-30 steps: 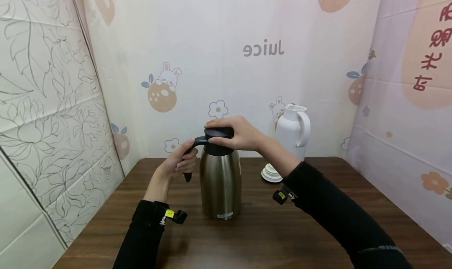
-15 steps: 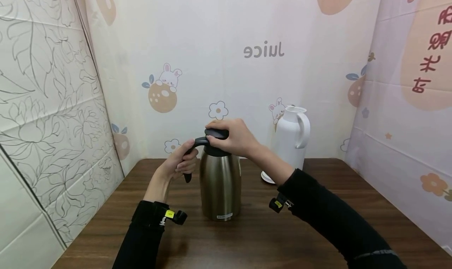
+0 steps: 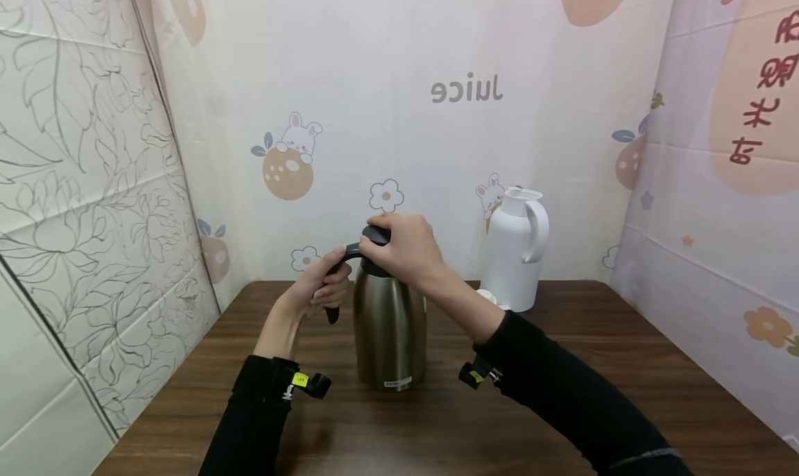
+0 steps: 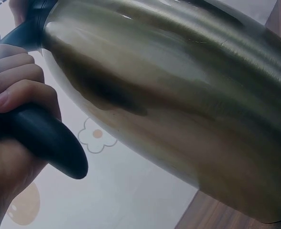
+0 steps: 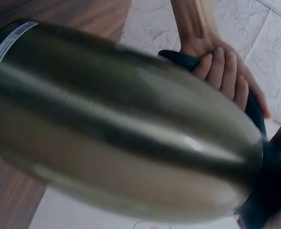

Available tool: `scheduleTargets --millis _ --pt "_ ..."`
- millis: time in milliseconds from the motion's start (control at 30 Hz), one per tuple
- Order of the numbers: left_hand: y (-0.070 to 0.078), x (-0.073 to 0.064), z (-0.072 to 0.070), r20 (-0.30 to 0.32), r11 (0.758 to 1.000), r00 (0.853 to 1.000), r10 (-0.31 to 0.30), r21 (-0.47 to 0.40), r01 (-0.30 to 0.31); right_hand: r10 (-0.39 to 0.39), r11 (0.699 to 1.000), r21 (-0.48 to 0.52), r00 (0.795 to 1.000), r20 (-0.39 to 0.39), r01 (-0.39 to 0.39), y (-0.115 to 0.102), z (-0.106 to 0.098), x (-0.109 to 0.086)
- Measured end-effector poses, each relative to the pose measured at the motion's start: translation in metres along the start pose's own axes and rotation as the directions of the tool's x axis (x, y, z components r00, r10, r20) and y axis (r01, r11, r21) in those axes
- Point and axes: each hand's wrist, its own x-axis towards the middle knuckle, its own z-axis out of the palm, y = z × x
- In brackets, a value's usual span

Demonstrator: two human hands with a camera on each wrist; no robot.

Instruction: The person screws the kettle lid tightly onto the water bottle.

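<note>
A bronze-coloured metal thermos jug [image 3: 390, 334] stands upright on the table, with a small label near its base. Its black handle [image 4: 45, 138] points left, and my left hand [image 3: 318, 285] grips it with curled fingers. On top is a black lid [image 3: 376, 235], which my right hand [image 3: 406, 247] holds from the right, thumb in front and fingers behind. That hand covers much of the lid. In the right wrist view the jug's body [image 5: 126, 129] fills the middle, with my left fingers [image 5: 224, 74] wrapped round the handle behind it.
A white jug [image 3: 514, 257] with its handle to the right stands at the back right of the brown wooden table [image 3: 530, 406]. Small white round pieces [image 3: 487, 295] sit beside it, partly hidden by my right forearm. Patterned cloth walls close the back and sides.
My right hand has turned on the lid, its wrist and forearm swinging left and down. The left hand keeps its grip on the handle, and the thermos jug stays in place.
</note>
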Motion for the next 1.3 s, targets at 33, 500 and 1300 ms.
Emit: scheduleTargets --millis 33,500,1300 --pt "0.0 0.0 0.0 0.001 1.0 1.0 0.001 0.002 -0.001 0.01 1.0 -0.013 1.0 -0.003 -0.01 -0.002 0.0 0.0" --pt "-0.002 0.0 -0.003 0.024 1.0 1.0 0.021 -0.006 -0.021 0.019 0.994 -0.109 0.992 0.124 -0.005 -0.003 -0.008 0.001" --pt "-0.002 0.0 -0.003 0.024 0.999 1.0 0.008 -0.053 -0.007 -0.456 0.878 0.263 0.865 0.209 0.399 0.05 -0.014 0.02"
